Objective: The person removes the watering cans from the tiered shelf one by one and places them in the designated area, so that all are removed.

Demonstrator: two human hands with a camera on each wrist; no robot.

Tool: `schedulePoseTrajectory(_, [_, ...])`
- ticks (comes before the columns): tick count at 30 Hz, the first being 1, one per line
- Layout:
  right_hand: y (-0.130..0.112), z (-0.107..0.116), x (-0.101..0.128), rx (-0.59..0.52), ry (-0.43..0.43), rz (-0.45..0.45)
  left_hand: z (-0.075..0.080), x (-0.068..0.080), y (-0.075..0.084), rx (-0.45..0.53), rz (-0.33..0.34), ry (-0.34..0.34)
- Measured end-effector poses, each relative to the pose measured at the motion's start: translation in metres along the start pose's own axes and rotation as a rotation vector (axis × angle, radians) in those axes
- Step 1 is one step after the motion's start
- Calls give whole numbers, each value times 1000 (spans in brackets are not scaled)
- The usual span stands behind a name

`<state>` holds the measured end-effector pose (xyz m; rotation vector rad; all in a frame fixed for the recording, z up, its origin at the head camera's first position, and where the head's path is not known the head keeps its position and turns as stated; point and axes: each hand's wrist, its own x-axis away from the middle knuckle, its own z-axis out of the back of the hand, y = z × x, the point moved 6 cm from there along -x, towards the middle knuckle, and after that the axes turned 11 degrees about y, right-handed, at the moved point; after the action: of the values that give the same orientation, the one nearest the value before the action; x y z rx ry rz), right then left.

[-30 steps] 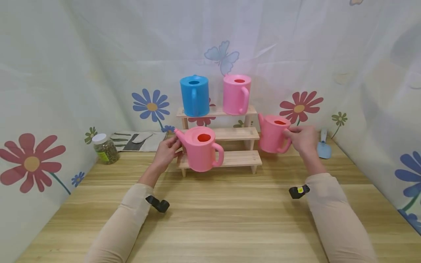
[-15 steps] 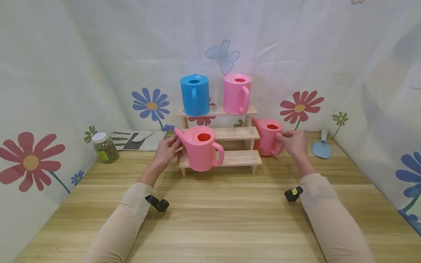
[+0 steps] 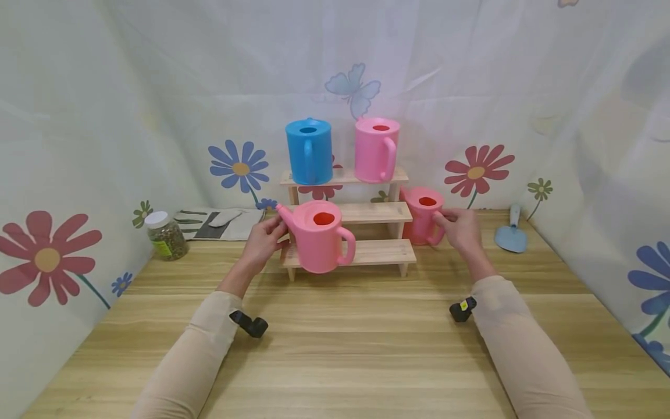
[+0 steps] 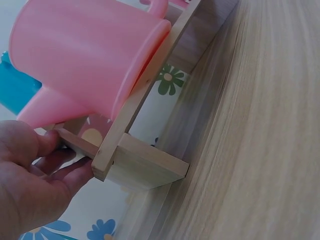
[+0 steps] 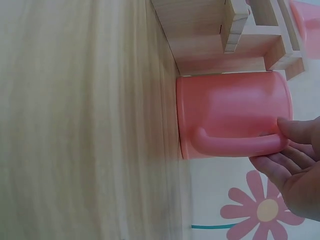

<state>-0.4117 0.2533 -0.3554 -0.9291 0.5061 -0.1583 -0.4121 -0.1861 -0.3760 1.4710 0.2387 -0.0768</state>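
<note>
I see a little wooden step shelf [image 3: 366, 213] standing in the middle of the frame, at the back of the table [image 3: 335, 349]. My left hand [image 3: 264, 238] rests at the left end of the shelf, with its fingers [image 4: 60, 167] curled round the wood there, just under the spout of the big pink watering can [image 3: 316, 235]. That can sits on the lowest step, with its handle pointing to the right of the frame.

My right hand [image 3: 459, 230] is on the right side of the shelf. It pinches the handle of the small pink watering can [image 3: 421, 215], thumb on top and fingers [image 5: 280, 167] below. This can stands on the table, touching or just beside the right end of the shelf; I cannot tell which.

On the top step, a blue watering can [image 3: 309, 151] and another pink watering can [image 3: 376, 150] stand side by side. At the left of the frame a jar [image 3: 166, 235] with a white lid stands near the wall, and grey gloves [image 3: 220, 224] lie flat beside it. At the right a small blue trowel [image 3: 512, 233] lies on the table. Cloth with painted flowers [image 3: 476, 169] hangs all around
</note>
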Motion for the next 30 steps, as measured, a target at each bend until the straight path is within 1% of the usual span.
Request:
schedulePoseTrajectory(7, [-2,-9,-3,-9,-31,47,1,-1,-2,-11,-3,-3])
schedulePoseTrajectory(11, [0,-15,-2,-11,-50,53,0,-1,0,-10,5,-6])
schedulePoseTrajectory(13, [1,-17,-2,-15,-64,54,-1,2,5,-3,16,-11])
schedulePoseTrajectory(18, [0,-19,-2,-26,-78,58,0,2,5,-9,25,-10])
schedulePoseTrajectory(19, [0,-19,-2,-25,-79,57,0,0,2,-9,23,-4])
schedulePoseTrajectory(23, [0,-18,-2,-21,-74,51,0,-1,-1,-13,23,-2])
schedulePoseTrajectory(25, [0,-16,-1,-19,-66,25,0,-1,-1,-13,23,-6])
schedulePoseTrajectory(28, [-6,-11,-1,-31,-27,-10,0,0,-1,-16,25,-4])
schedulePoseTrajectory(30, [-14,-6,0,-48,7,-16,0,0,0,-18,24,-3])
